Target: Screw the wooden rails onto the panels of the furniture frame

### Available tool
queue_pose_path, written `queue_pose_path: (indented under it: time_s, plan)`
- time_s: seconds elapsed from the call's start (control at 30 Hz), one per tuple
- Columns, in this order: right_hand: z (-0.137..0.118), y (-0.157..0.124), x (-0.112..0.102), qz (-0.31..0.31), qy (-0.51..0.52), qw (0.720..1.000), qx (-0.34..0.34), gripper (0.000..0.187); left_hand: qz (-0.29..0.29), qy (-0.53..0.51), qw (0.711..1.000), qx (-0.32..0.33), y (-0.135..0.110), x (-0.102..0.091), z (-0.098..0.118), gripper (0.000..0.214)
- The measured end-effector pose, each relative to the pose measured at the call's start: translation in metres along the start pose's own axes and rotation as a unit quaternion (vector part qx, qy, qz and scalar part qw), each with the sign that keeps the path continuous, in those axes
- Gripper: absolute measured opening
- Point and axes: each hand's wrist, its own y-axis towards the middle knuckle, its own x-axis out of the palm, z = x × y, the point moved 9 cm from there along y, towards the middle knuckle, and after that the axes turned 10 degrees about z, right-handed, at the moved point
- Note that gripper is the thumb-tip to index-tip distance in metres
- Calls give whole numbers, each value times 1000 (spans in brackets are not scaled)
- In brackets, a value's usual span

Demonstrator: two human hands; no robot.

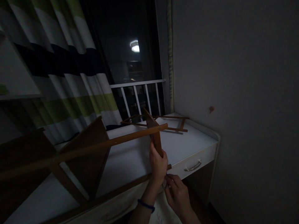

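Observation:
A brown wooden shelf rack [133,136] lies on its side across a white desk, its flat boards standing on edge between long rails. My left hand [158,163], with a dark blue band at the wrist, is wrapped round the edge of the end board [158,143]. Close below it, my right hand [177,193] is closed in a pinch beside the end of the lower rail [169,167]. Something small and dark shows at its fingertips, too dim to name. Behind the board, a slim wooden frame [183,123] lies flat on the desk.
The white desk [196,138] has a drawer with a curved handle [193,165] and a raised rim against the grey wall [233,77]. Striped curtains [70,62] hang at the left. Past the desk are a white railing [137,84] and a dark window [123,37].

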Motion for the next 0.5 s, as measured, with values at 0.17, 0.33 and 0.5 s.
queue_pose_path:
  time_s: [0.17,0.33,0.5]
  plan:
    - [7,-3,2,16,42,998,39,23,-17,25,999,-33,-1,4,-10,47]
    - [12,-2,-3,32,78,996,28,30,-50,43,997,-41,-1,4,-9,32]
    - [29,-1,-6,32,88,994,60,25,-64,53,996,-30,-1,3,-5,24]
